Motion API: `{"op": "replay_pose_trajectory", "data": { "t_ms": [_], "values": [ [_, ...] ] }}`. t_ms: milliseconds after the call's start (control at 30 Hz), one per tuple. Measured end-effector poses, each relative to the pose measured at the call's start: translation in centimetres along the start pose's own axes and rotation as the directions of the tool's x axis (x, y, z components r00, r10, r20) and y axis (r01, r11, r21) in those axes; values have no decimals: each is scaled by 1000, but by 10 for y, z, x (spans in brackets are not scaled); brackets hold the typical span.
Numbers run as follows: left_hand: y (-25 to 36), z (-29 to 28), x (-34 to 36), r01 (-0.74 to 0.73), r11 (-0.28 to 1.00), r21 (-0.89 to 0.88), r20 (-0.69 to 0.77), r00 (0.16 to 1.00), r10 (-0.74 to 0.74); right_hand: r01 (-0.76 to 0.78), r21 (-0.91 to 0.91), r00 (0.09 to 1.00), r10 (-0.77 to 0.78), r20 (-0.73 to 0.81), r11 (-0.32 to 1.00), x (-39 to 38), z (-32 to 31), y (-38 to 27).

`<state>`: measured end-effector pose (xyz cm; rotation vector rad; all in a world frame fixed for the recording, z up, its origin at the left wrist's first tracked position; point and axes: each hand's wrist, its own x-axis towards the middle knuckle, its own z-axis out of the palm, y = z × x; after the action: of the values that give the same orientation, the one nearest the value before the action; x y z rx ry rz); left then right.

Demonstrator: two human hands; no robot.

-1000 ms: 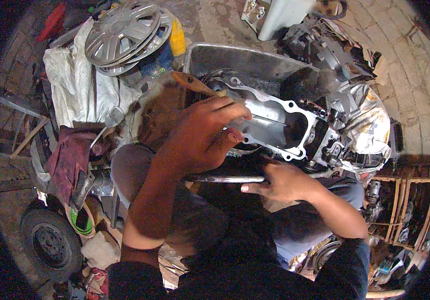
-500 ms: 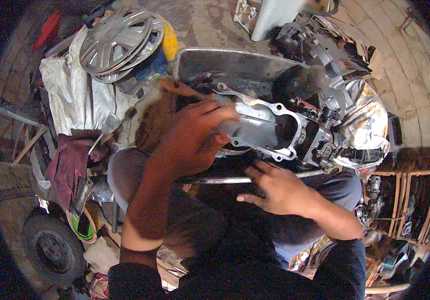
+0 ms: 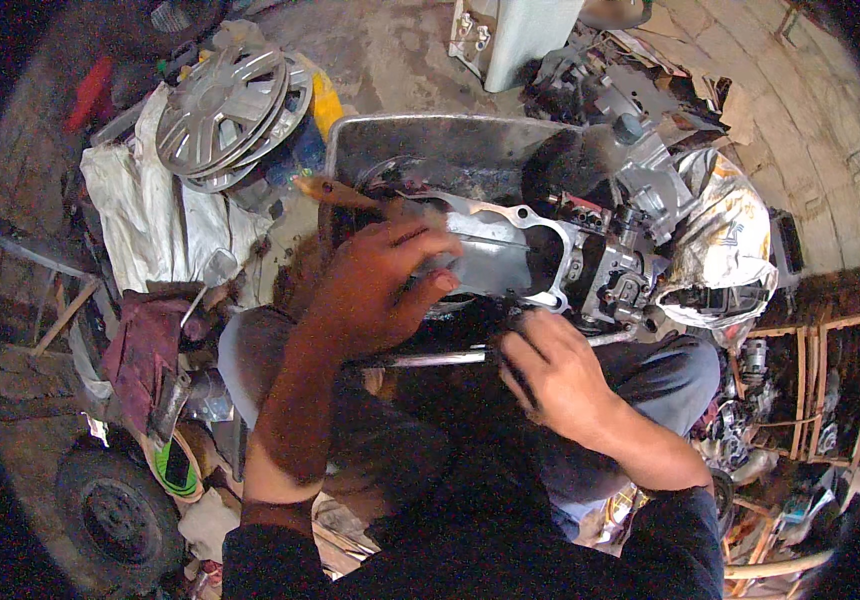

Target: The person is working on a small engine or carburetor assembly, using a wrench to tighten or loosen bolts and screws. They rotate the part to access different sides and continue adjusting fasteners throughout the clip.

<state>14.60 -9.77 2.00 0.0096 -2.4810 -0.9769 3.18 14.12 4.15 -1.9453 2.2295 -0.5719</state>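
A wooden-handled brush (image 3: 347, 194) is in my left hand (image 3: 375, 275), the fingers closed round it and its handle sticking out at the far left. Its bristle end is smeared by motion over a silver metal engine cover (image 3: 510, 262) with bolt holes along its rim. The cover lies in a grey metal tub (image 3: 440, 125). My right hand (image 3: 565, 380) is at the tub's near edge, just below the cover, with its fingers curled in. The fingertips are dark and partly hidden, so I cannot make out what they grip.
Dark metal engine parts (image 3: 620, 285) sit at the tub's right end, beside a white sack (image 3: 720, 235). Stacked wheel covers (image 3: 220, 110) lie at the far left, near a white cloth (image 3: 140, 205). A tyre (image 3: 115, 505) is at the lower left and a wooden rack (image 3: 805, 390) at the right.
My right hand's fingers have curled in and moved up toward the cover, the thumb no longer spread. My left hand still holds the brush over the cover. The whole view has shifted slightly.
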Motion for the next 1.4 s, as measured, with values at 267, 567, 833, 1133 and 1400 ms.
{"op": "replay_pose_trajectory", "data": {
  "t_ms": [267,567,833,1133,1400],
  "values": [
    [32,28,6,41,936,-350,18,999,-37,-215,828,836,536,-118,518,-5,-12,8],
    [44,36,6,89,931,-353,22,996,-87,-165,804,842,506,-187,572,-12,-20,5],
    [49,46,4,-62,935,-350,-43,998,50,-131,555,884,350,-309,821,-21,-22,-1],
    [47,64,4,-214,913,-348,-119,976,183,-87,342,900,221,-376,936,-40,-42,6],
    [58,46,33,-270,955,122,-14,962,273,-160,550,794,438,-422,820,-44,-122,94]
  ]
}}
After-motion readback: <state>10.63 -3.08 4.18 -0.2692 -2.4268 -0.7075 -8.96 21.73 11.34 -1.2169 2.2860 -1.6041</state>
